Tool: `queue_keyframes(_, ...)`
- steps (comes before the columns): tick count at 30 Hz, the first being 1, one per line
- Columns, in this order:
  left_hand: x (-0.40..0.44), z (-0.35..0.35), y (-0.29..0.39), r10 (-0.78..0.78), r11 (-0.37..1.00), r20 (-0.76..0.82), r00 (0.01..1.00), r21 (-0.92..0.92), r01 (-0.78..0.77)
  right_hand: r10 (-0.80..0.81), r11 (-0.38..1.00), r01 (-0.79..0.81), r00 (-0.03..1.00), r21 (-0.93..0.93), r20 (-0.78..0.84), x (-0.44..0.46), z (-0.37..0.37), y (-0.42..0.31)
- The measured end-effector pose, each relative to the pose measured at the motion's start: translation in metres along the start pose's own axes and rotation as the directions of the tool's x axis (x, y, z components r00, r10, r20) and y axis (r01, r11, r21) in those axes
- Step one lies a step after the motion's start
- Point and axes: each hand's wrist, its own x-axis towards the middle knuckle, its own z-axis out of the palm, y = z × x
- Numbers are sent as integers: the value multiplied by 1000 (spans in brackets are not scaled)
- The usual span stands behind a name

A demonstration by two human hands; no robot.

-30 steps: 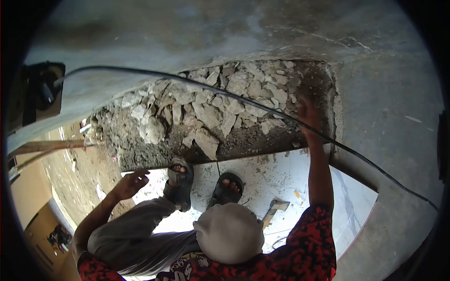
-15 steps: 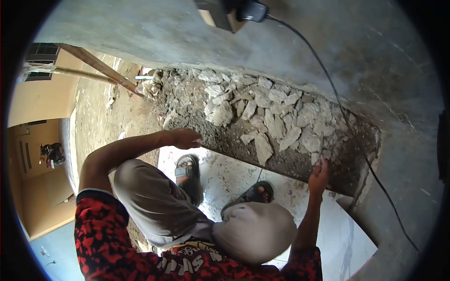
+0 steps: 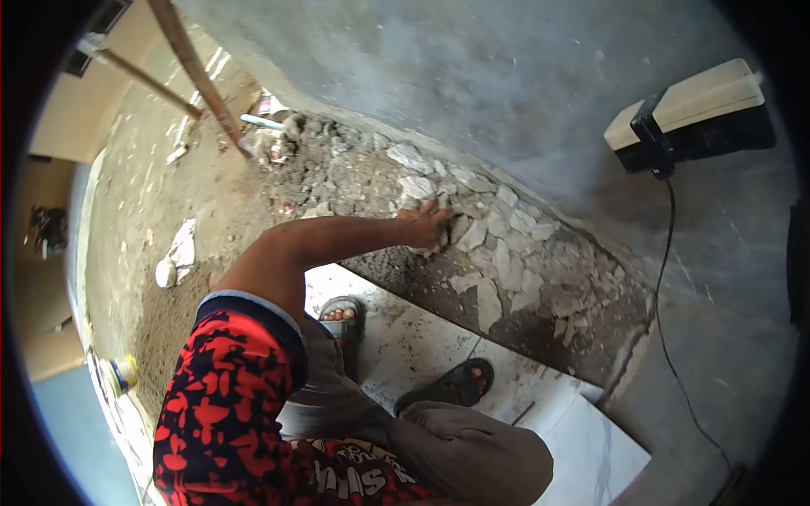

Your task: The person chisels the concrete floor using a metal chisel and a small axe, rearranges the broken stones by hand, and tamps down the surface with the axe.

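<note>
My left hand (image 3: 424, 226) reaches across to the broken rubble along the wall. Its fingers are bent over a large chunk of broken concrete (image 3: 435, 250), most of which the hand covers. Around it lie flat, pale pieces of broken concrete (image 3: 506, 266) on dark, gritty soil (image 3: 384, 268). Out of view is my right hand. On the white tile by my right knee rests a thin dark strip (image 3: 523, 412), too small to name.
White floor tiles (image 3: 413, 325) lie under my sandalled feet. A grey wall (image 3: 506, 93) runs behind the rubble. A pale box-shaped device (image 3: 700, 110) hangs at upper right with a black cable (image 3: 666, 278). Wooden poles (image 3: 198, 76) lean at upper left.
My left hand has moved forward and right onto the rubble, over the large chunk. My right hand has left the view. The view has turned, bringing in more of the boxy device.
</note>
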Motion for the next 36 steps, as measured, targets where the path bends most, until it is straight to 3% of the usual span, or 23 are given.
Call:
queue_keyframes(3, -4, 2, 9, -210, 978, -24, 977, 6, 210, -51, 996, 50, 999, -80, -14, -11, -4, -14)
queue_keyframes(5, -9, 6, 7, -208, 975, -28, 978, -90, 205, -170, 977, 163, 984, -138, -43, -10, -11, -36)
queue_keyframes(7, -18, 0, 7, -85, 991, -54, 995, 102, 90, -376, 918, 356, 921, -175, -102, 2, -16, -73)
queue_keyframes(8, -20, 6, 3, -77, 992, -73, 994, 96, 84, -460, 884, 444, 882, -149, -99, 12, -18, -98)
queue_keyframes(9, -14, 11, -6, -105, 991, -92, 990, 79, 113, -533, 844, 525, 843, -107, -66, 26, -19, -128)
queue_keyframes(11, -2, 18, -17, -16, 984, -106, 994, 173, 34, -588, 809, 579, 804, 102, 94, 55, -17, -194)
queue_keyframes(13, -7, 0, -23, -29, 987, -118, 993, 153, 47, -736, 672, 739, 658, 49, 161, 71, -2, -259)
queue_keyframes(15, 3, -6, -39, -72, 992, -97, 993, -111, 61, -802, 534, 845, 520, -35, 293, 76, 16, -307)
queue_keyframes(16, 7, -5, -47, -131, 978, -201, 971, -188, 92, -806, 526, 850, 509, -27, 301, 73, 26, -323)
queue_keyframes(19, 6, -32, -83, -246, 888, -122, 962, -427, 173, -712, 603, 798, 533, 8, 458, 60, 50, -339)
queue_keyframes(21, 4, -39, -121, -244, 834, -248, 938, -547, 72, -740, 528, 817, 576, -231, 348, 53, 64, -330)
queue_keyframes(23, -25, -65, -152, -299, 781, -236, 924, -618, 95, -752, 533, 831, 552, -160, 360, 60, 61, -323)
queue_keyframes(27, -70, -82, -213, -406, 773, -343, 847, -623, 118, -778, 556, 831, 528, -19, 340, 62, 61, -324)
queue_keyframes(29, -87, -81, -233, -417, 738, -411, 811, -674, 37, -784, 550, 835, 514, 5, 348, 64, 60, -325)
queue_keyframes(31, -82, -72, -256, -308, 773, -433, 847, -633, -43, -793, 536, 844, 492, 29, 360, 68, 58, -317)
queue_keyframes(34, -44, -32, -273, -363, 803, -515, 776, -595, -19, -811, 497, 867, 444, 47, 380, 79, 43, -310)
queue_keyframes(36, 1, 24, -283, -404, 784, -490, 772, -620, 17, -722, 560, 820, 410, 123, 557, 75, 10, -318)
